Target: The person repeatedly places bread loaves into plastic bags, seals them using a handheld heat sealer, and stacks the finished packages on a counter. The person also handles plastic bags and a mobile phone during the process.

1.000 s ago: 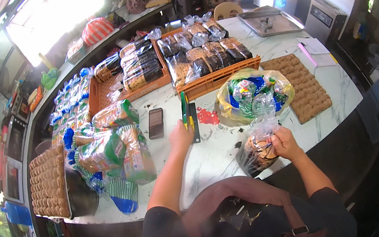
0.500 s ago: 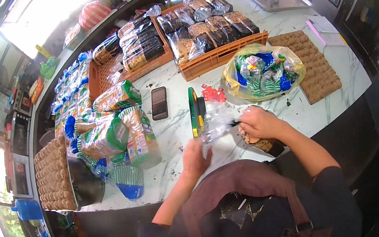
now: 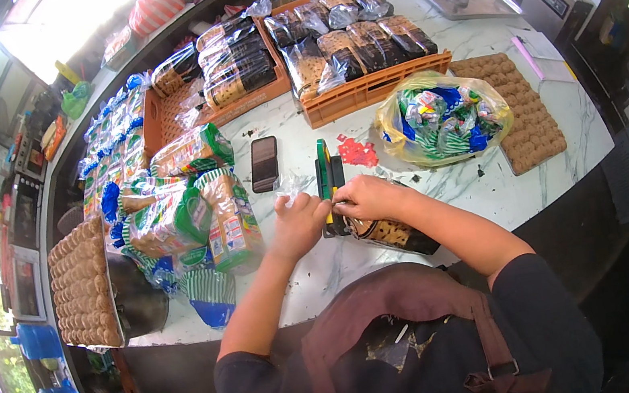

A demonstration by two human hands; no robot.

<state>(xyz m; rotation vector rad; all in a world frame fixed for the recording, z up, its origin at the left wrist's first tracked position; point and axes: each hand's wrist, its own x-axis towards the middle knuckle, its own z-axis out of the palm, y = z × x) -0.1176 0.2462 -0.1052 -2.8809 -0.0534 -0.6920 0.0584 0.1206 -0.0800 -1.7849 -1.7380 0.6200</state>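
A loaf of bread in a clear and black bag (image 3: 389, 236) lies on the table in front of me. My right hand (image 3: 370, 198) is closed on the gathered neck of this bag, above the loaf's left end. Close beside it, my left hand (image 3: 301, 223) is closed on the bag's loose clear end (image 3: 292, 183), which sticks up past the fingers. Both hands meet at a green and yellow bag-neck sealer (image 3: 325, 172) standing on the table. The bag's neck is at the sealer's near end, where my fingers partly hide it. Small red tags (image 3: 358, 152) lie just right of the sealer.
A phone (image 3: 264, 164) and several bagged white loaves (image 3: 172, 222) are to the left. Orange crates (image 3: 376, 88) of dark-bagged loaves stand behind. At right are a yellow plastic bag (image 3: 391, 136) of crumpled wrappers and a brown egg tray (image 3: 524, 120). More egg trays (image 3: 82, 284) stand far left.
My right hand has moved left with the bag's neck to the sealer, and the loaf has come along. My left hand has moved slightly left and up, with the clear end.
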